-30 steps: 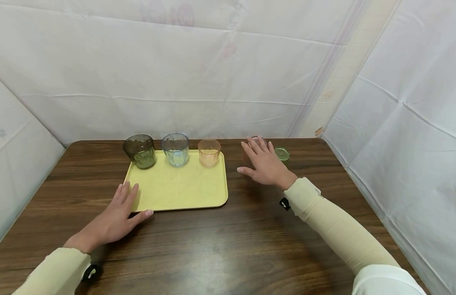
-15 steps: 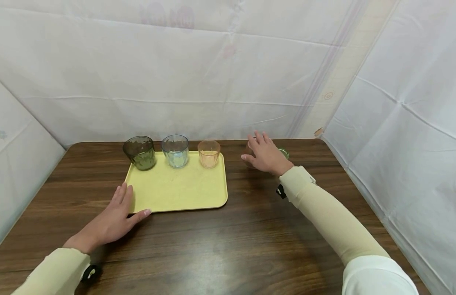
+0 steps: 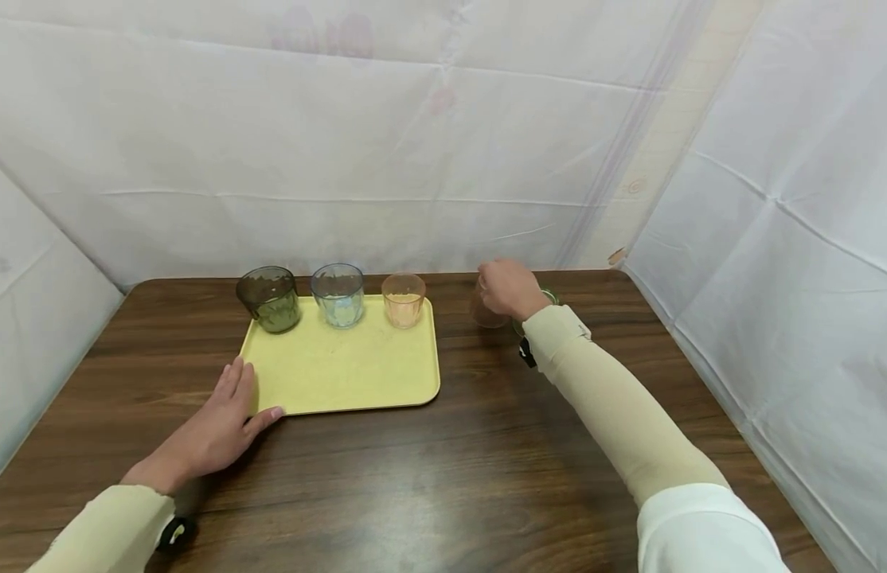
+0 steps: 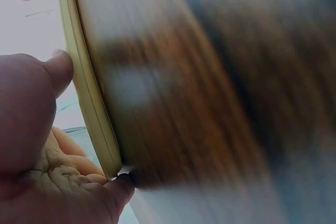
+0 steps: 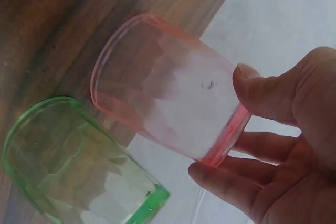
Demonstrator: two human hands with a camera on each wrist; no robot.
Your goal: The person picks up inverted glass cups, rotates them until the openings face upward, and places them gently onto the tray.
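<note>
On the left, the left hand (image 3: pixel 210 434) lies flat on the bench (image 3: pixel 429 477) at the near left corner of the yellow tray (image 3: pixel 343 370). Its fingers are straight and grip nothing; the thumb rests along the tray's near edge, and the left wrist view shows thumb and fingertips touching the rim (image 4: pixel 86 93).

Along the far side of the tray stand three tumblers in a row: a dark green tumbler (image 3: pixel 269 298) at the left, a blue tumbler (image 3: pixel 337 294) in the middle and an orange tumbler (image 3: pixel 404 300) at the right, each just apart from the next.

Right of the tray, off it and on the far part of the bench, the right hand (image 3: pixel 508 288) has its fingers curled round the pink tumbler (image 5: pixel 168 87). In the right wrist view the thumb sits on one side of the rim and the fingers on the other. The pink tumbler stands upright on the wood. Just beside it, to its right, stands the green tumbler (image 5: pixel 79 166), which the hand partly hides in the head view.

White sheeting (image 3: pixel 415 135) hangs behind and to both sides of the bench.
</note>
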